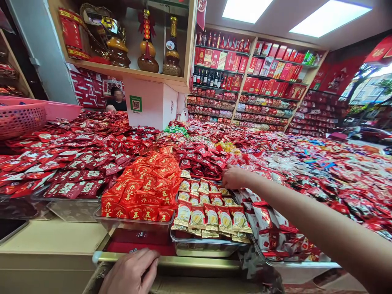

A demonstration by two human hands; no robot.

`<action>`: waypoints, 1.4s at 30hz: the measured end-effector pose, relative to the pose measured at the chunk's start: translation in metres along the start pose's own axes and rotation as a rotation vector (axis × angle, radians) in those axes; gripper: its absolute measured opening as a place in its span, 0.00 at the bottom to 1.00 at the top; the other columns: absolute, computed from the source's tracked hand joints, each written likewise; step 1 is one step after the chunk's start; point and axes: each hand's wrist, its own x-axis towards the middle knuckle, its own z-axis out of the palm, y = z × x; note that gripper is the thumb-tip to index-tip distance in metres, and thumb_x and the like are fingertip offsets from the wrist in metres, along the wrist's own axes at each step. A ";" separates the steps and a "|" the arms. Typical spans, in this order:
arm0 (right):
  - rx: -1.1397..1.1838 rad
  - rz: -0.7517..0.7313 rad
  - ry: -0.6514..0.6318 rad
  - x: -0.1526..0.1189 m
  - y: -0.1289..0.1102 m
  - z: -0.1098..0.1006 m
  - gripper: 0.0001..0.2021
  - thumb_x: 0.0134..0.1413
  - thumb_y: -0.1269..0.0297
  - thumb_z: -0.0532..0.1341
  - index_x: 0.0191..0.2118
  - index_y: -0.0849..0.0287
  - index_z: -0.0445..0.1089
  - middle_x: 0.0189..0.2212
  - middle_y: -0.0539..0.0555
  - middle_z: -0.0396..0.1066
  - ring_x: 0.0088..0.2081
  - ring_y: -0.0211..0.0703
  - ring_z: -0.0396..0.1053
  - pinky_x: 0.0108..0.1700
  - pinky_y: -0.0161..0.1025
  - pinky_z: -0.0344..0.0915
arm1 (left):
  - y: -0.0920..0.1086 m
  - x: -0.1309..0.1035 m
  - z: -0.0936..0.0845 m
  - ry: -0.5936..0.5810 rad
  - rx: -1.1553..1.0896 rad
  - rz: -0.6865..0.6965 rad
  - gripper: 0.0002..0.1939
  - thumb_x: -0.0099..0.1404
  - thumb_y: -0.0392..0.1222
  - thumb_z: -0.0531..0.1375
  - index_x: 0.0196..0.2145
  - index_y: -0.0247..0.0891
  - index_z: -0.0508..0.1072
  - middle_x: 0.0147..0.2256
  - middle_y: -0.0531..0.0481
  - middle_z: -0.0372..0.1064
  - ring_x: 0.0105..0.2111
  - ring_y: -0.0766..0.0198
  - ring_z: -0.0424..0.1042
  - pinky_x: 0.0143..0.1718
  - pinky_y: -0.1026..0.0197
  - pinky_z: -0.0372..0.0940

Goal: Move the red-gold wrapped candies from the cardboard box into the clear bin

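Note:
My right hand (234,178) reaches across to the back right corner of a clear tray (211,241) of gold-and-red wrapped sweets (211,216). Its fingers are bent down among the wrappers, and the fingertips are hidden. Low in the view, my left hand (131,271) is by the gold front rail (196,261), its fingers curled with the thumb below them. What lies under that palm is out of sight. Orange-red wrapped sweets (143,188) are heaped in the tray to the left. White-and-red packets (263,220) fill the tray beneath my right forearm.
Dark red packets (76,177) are piled further left, near a pink basket (24,118). A white pillar (147,106) with a QR code supports a bottle cabinet (122,67). Behind the counter is a person (118,100). Stocked shelves (245,73) line the back wall.

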 end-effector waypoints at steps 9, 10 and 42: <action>-0.061 0.044 -0.117 0.000 0.004 0.000 0.10 0.45 0.71 0.55 0.32 0.62 0.73 0.33 0.59 0.73 0.37 0.47 0.68 0.40 0.41 0.57 | -0.002 -0.002 0.003 -0.010 0.010 0.003 0.10 0.61 0.37 0.49 0.31 0.40 0.69 0.24 0.52 0.71 0.25 0.62 0.71 0.27 0.62 0.65; -0.058 0.042 -0.113 -0.001 0.003 0.001 0.10 0.46 0.71 0.55 0.32 0.62 0.73 0.33 0.59 0.73 0.37 0.47 0.68 0.41 0.41 0.57 | -0.002 -0.002 0.003 -0.010 0.008 0.000 0.09 0.61 0.37 0.49 0.31 0.40 0.69 0.24 0.53 0.71 0.25 0.62 0.71 0.27 0.62 0.65; 0.090 0.264 0.140 -0.020 0.029 0.009 0.10 0.47 0.63 0.58 0.35 0.64 0.67 0.32 0.59 0.71 0.34 0.47 0.68 0.30 0.35 0.59 | -0.001 0.003 0.001 0.027 -0.003 0.022 0.10 0.61 0.38 0.50 0.30 0.40 0.71 0.24 0.52 0.72 0.24 0.64 0.71 0.26 0.65 0.65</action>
